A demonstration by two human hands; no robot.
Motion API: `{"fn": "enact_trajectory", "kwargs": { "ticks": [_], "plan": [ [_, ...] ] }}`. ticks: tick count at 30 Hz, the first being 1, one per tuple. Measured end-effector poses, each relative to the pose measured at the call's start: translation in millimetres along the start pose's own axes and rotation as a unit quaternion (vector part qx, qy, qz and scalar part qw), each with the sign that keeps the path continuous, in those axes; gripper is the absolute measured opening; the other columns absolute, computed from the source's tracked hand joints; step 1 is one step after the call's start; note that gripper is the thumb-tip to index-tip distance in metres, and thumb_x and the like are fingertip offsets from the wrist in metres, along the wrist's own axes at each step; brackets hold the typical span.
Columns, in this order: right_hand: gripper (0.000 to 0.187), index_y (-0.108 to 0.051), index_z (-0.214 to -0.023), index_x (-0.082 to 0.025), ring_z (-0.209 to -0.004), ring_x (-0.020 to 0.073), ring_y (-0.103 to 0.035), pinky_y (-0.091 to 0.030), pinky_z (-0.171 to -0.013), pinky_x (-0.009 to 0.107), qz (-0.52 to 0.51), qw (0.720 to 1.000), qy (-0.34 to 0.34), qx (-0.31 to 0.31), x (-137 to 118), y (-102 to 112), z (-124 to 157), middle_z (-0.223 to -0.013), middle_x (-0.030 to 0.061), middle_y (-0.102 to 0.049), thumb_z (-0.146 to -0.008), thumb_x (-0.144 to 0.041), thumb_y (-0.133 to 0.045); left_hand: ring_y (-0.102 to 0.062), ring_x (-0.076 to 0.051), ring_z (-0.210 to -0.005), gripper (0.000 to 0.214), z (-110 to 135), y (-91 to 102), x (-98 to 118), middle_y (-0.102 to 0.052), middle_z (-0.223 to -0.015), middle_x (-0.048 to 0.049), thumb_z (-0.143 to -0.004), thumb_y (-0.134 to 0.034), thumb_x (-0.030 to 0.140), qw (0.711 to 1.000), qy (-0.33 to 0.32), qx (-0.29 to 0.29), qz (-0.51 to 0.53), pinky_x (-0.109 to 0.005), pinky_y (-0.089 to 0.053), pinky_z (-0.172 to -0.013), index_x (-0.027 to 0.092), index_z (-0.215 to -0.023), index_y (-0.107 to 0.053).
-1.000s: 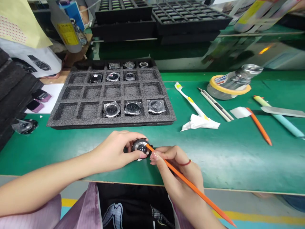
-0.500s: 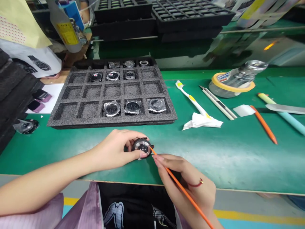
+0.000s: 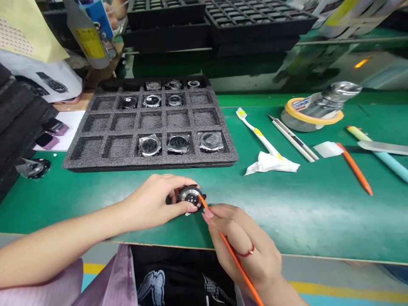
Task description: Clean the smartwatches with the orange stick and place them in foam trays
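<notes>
My left hand (image 3: 153, 202) pinches a round watch body (image 3: 190, 197) on the green bench top, back side up, fingers closed round its rim. My right hand (image 3: 242, 244) grips a long orange stick (image 3: 234, 257) like a pen. The stick's tip rests on the watch body's right edge. A grey foam tray (image 3: 95, 161) lies just beyond my hands, with several watch bodies in its pockets; three in the near row are in clear wrap.
On the green mat (image 3: 318, 212) to the right lie a toothbrush (image 3: 255, 134), a crumpled white wipe (image 3: 270, 163), a knife-like tool (image 3: 295, 138), a second orange stick (image 3: 355, 168), a tape roll (image 3: 312, 114). Black trays (image 3: 255, 21) are stacked at the back. Dark foam (image 3: 15, 123) stands at the left.
My right hand swung the orange stick from slanting right to a steeper angle toward me. Its tip stays at the watch body's edge. My left hand kept its hold.
</notes>
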State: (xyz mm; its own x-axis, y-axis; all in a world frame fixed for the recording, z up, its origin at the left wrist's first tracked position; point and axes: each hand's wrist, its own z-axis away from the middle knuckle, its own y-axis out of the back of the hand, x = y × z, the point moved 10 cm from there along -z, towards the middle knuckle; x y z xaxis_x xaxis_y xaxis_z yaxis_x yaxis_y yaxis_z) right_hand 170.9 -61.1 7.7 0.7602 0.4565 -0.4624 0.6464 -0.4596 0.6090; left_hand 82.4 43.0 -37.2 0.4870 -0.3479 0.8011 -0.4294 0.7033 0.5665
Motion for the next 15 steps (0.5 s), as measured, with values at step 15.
{"fn": "enact_trajectory", "kwargs": {
  "ticks": [15],
  "plan": [
    [0.029, -0.058, -0.099, -0.019, -0.074, 0.0181, -0.069, -0.060, -0.065, 0.031, 0.000, 0.999, 0.044, -0.025, -3.3, -0.4, -3.9, -0.085, 0.0095, -0.074, -0.085, 0.006, -0.058, -0.058, -0.012, -0.067, 0.029, 0.2, 0.0, -0.9, -0.072, -0.085, 0.0015, -0.087, -0.071, 0.031, 1.000, -0.004, 0.002, 0.008, -0.024, -0.047, -0.068, 0.023, -0.115, -0.072]
  ]
}}
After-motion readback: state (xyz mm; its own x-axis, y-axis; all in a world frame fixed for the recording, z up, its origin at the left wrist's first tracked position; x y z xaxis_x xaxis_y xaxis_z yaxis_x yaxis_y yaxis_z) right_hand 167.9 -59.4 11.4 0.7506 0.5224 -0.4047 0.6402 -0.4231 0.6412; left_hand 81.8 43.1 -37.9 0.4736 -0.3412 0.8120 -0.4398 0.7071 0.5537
